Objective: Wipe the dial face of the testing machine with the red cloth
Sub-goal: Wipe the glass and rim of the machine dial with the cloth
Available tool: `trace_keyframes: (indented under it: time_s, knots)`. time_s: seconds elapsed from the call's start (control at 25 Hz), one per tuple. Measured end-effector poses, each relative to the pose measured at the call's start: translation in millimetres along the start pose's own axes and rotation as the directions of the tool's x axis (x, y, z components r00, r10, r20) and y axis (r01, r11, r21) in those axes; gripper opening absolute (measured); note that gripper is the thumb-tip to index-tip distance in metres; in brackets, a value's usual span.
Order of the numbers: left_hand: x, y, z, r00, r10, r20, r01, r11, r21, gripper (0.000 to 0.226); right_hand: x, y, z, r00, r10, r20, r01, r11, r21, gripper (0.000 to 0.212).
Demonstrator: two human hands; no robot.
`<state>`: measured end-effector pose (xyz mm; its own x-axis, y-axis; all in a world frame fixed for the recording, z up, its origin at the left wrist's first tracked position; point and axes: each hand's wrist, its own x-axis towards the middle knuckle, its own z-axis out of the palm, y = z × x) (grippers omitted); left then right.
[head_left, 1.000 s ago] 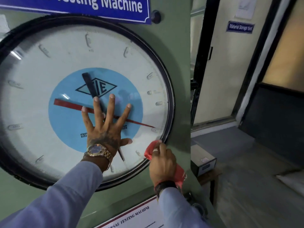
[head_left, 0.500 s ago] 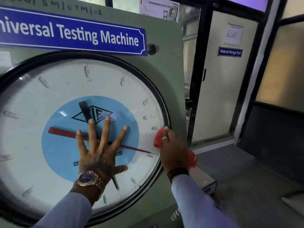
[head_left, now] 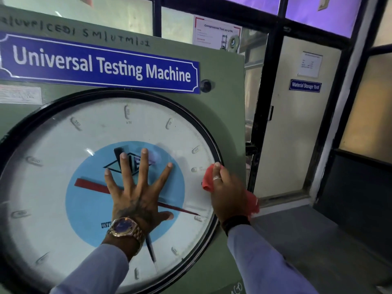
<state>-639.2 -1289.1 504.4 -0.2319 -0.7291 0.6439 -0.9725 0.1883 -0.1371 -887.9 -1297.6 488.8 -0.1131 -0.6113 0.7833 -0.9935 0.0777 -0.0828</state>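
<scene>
Green-painted metal forms the testing machine (head_left: pixel 222 124), with a blue "Universal Testing Machine" sign (head_left: pixel 99 64) fixed across its top. Below the sign sits the big round dial face (head_left: pixel 63 145), white with a pale blue centre inside a black rim, carrying a red pointer (head_left: pixel 93 184) and a black one. The left hand (head_left: pixel 135 192) lies flat on the blue centre, fingers spread wide, a gold watch (head_left: pixel 125 228) at the wrist. The right hand (head_left: pixel 229 192) is closed around the red cloth (head_left: pixel 209 179), pressing it against the dial's right edge beside the rim.
</scene>
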Motion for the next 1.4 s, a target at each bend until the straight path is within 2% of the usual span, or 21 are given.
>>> trace_keyframes:
  time_s: [0.08, 0.16, 0.28, 0.36, 0.48, 0.56, 0.76, 0.84, 0.92, 1.0, 1.08, 1.12, 1.2, 1.28, 1.4]
  knots:
    - [6.0, 0.3, -4.9, 1.0, -0.019, -0.015, 0.019, 1.0, -0.01, 0.153, -17.0, 4.5, -4.2, 0.999, 0.025, -0.024, -0.024, 0.999, 0.034, 0.043]
    - [13.6, -5.0, -10.2, 0.999, -0.041, -0.029, 0.041, 0.999, -0.023, 0.153, -19.1, 7.2, -7.6, 0.994, 0.026, -0.105, -0.02, 0.998, 0.06, 0.036]
    - [24.1, -15.7, -17.4, 0.995, -0.093, -0.026, 0.093, 0.995, -0.019, 0.156, 37.4, -11.9, -18.9, 0.991, -0.101, -0.083, 0.105, 0.994, 0.039, 0.046]
    - [28.4, -17.4, -16.9, 0.994, -0.103, -0.028, 0.103, 0.995, -0.018, 0.157, 67.0, -23.4, -28.3, 0.994, -0.099, -0.039, 0.102, 0.991, 0.086, 0.05]
    - [26.5, -21.5, -18.0, 0.993, -0.114, -0.028, 0.114, 0.993, -0.019, 0.156, 46.5, -12.4, -26.3, 0.977, -0.166, -0.136, 0.174, 0.984, 0.047, 0.057]
    - [27.4, -31.4, -21.2, 0.987, -0.157, -0.029, 0.156, 0.987, -0.025, 0.156, 38.8, -3.8, -25.3, 0.961, -0.192, -0.198, 0.195, 0.981, -0.003, 0.054]
    - [29.6, -34.9, -25.7, 0.984, -0.172, -0.037, 0.172, 0.985, -0.007, 0.149, 103.4, -48.6, -42.4, 0.958, -0.24, -0.158, 0.25, 0.967, 0.044, 0.051]
    - [28.4, -39.1, -29.9, 0.982, -0.182, -0.055, 0.18, 0.983, -0.03, 0.143, 101.4, -43.9, -40.3, 0.958, -0.265, -0.113, 0.271, 0.961, 0.05, 0.057]
    - [28.8, -50.9, -35.3, 0.974, -0.218, -0.057, 0.216, 0.975, -0.042, 0.143, 89.9, -31.7, -42.1, 0.972, -0.22, -0.083, 0.224, 0.974, 0.044, 0.059]
    - [32.3, -58.9, -40.5, 0.972, -0.23, -0.038, 0.229, 0.973, -0.036, 0.143, 107.0, -48.5, -49.7, 0.988, -0.126, -0.088, 0.135, 0.986, 0.103, 0.049]
    - [30.8, -62.1, -40.2, 0.974, -0.224, -0.031, 0.223, 0.974, -0.028, 0.143, 134.9, -93.9, -63.4, 0.975, -0.159, -0.156, 0.198, 0.94, 0.278, 0.035]
    - [30.3, -64.0, -40.3, 0.975, -0.22, -0.034, 0.219, 0.975, -0.021, 0.142, 144.8, -114.5, -69.8, 0.942, -0.241, -0.234, 0.3, 0.917, 0.262, 0.029]
    - [26.1, -76.5, -41.6, 0.975, -0.218, -0.048, 0.218, 0.976, -0.021, 0.141, 153.1, -125.7, -71.3, 0.852, -0.391, -0.349, 0.456, 0.881, 0.127, 0.041]
    - [19.7, -95.7, -42.4, 0.971, -0.236, -0.048, 0.234, 0.972, -0.032, 0.141, 148.6, -110.3, -66.8, 0.849, -0.436, -0.3, 0.47, 0.881, 0.05, 0.056]
    - [17.4, -108.5, -43.0, 0.972, -0.232, -0.041, 0.231, 0.973, -0.019, 0.141, 149.5, -118.3, -64.4, 0.851, -0.386, -0.356, 0.412, 0.911, -0.003, 0.05]
